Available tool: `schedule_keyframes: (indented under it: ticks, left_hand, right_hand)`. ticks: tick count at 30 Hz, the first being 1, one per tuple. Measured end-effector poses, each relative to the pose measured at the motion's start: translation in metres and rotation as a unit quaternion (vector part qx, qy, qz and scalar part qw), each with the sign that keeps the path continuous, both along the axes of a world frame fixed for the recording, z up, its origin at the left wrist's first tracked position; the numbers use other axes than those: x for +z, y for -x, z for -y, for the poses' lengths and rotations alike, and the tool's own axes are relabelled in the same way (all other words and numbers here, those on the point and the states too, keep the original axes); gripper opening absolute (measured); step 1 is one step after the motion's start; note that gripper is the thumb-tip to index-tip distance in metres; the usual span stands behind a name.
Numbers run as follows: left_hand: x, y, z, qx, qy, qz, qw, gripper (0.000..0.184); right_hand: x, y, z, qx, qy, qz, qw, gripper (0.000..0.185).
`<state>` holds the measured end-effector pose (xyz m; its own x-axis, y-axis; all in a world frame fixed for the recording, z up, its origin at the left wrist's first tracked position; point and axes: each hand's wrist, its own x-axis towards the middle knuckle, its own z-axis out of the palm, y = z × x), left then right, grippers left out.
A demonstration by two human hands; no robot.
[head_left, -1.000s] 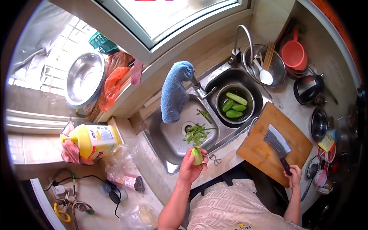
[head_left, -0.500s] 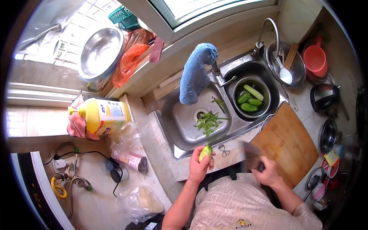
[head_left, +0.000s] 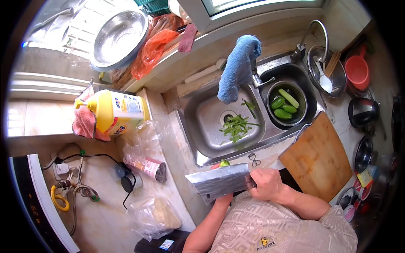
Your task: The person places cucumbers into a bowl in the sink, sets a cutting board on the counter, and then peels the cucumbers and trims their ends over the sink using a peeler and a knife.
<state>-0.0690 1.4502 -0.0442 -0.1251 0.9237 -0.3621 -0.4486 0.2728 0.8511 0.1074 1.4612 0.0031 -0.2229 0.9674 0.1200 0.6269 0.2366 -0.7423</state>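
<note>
My right hand [head_left: 268, 184] grips the handle of a wide-bladed cleaver [head_left: 219, 180], held level in front of my body. The blade covers most of my left hand [head_left: 225, 199]; a fingertip shows above it and the wrist below. Past the blade's upper edge pokes the tip of a pale green cucumber [head_left: 225, 162], held in my left hand. Whether the blade touches it is hidden. Green peelings [head_left: 237, 127] lie near the drain of the left sink basin [head_left: 206, 137]. In the right basin, a metal bowl [head_left: 304, 105] holds several green cucumbers [head_left: 283, 105].
A wooden cutting board [head_left: 318, 158] lies right of my hands, and scissors [head_left: 254, 159] rest on the counter's front edge. A blue towel [head_left: 238, 69] hangs over the faucet. A yellow jug [head_left: 122, 110] and plastic bags [head_left: 156, 217] stand to the left.
The cleaver has swung left from beside my right hip to in front of my left hand, now covering most of the cucumber. The view has shifted slightly.
</note>
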Motion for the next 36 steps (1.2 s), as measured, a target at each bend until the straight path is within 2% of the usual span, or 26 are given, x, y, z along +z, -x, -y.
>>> schedule_keyframes:
  ticks: [2,5,9,11,12,13,15,17,20,23,24,27,30,33,36]
  left_hand:
    - [-0.016,0.009,0.004,0.001,-0.024,-0.050,0.998,0.045]
    - [-0.012,0.015,-0.002,0.027,-0.074,0.020,0.997,0.042]
    - [-0.029,0.029,-0.005,0.021,-0.097,-0.089,0.991,0.031]
    - [-0.019,0.040,-0.010,-0.036,-0.009,-0.062,0.997,0.037]
    - [-0.011,0.042,-0.012,-0.064,0.036,-0.048,0.996,0.040]
    - [-0.006,0.041,-0.015,-0.055,-0.046,-0.004,0.997,0.030]
    - [0.009,0.043,-0.023,-0.067,-0.069,0.010,0.995,0.041]
    - [0.008,0.050,-0.021,-0.080,-0.053,0.003,0.995,0.044]
    - [-0.001,0.061,-0.016,-0.121,-0.008,-0.041,0.992,0.040]
    - [0.009,0.048,-0.023,-0.031,-0.003,0.025,0.999,0.035]
    - [0.009,0.050,-0.023,-0.065,-0.007,-0.020,0.998,0.035]
    - [0.013,0.048,-0.022,-0.075,-0.026,-0.072,0.994,0.035]
    - [0.019,0.045,-0.021,-0.075,-0.017,-0.085,0.993,0.040]
    - [0.015,0.044,-0.019,-0.063,-0.040,-0.133,0.988,0.042]
    - [0.007,0.047,-0.015,-0.059,-0.049,-0.228,0.971,0.043]
  right_hand:
    - [-0.002,0.003,-0.005,0.009,0.031,-0.013,0.999,0.018]
    - [-0.002,-0.001,-0.012,0.028,0.065,-0.018,0.997,0.017]
    - [-0.009,-0.003,-0.023,0.047,0.094,-0.030,0.994,0.015]
    - [-0.018,-0.007,-0.028,0.071,0.110,-0.042,0.990,0.016]
    - [-0.027,-0.009,-0.031,0.055,0.136,-0.001,0.989,0.017]
    - [-0.038,-0.011,-0.036,0.038,0.159,0.041,0.986,0.018]
    - [-0.043,-0.018,-0.043,0.020,0.184,0.090,0.979,0.022]
    - [-0.032,-0.022,-0.040,0.037,0.178,0.077,0.980,0.020]
    - [-0.004,-0.015,-0.037,0.052,0.085,0.021,0.995,0.018]
    - [0.018,-0.010,-0.038,0.096,0.027,0.022,0.995,0.017]
    - [0.020,-0.008,-0.036,0.092,0.006,0.023,0.995,0.017]
    - [0.017,-0.008,-0.032,0.090,-0.019,0.011,0.996,0.021]
    - [0.014,-0.012,-0.030,0.098,-0.018,0.021,0.995,0.022]
    - [0.018,-0.016,-0.029,0.108,0.029,0.037,0.993,0.018]
    - [0.005,-0.018,-0.029,0.048,0.070,0.062,0.994,0.016]
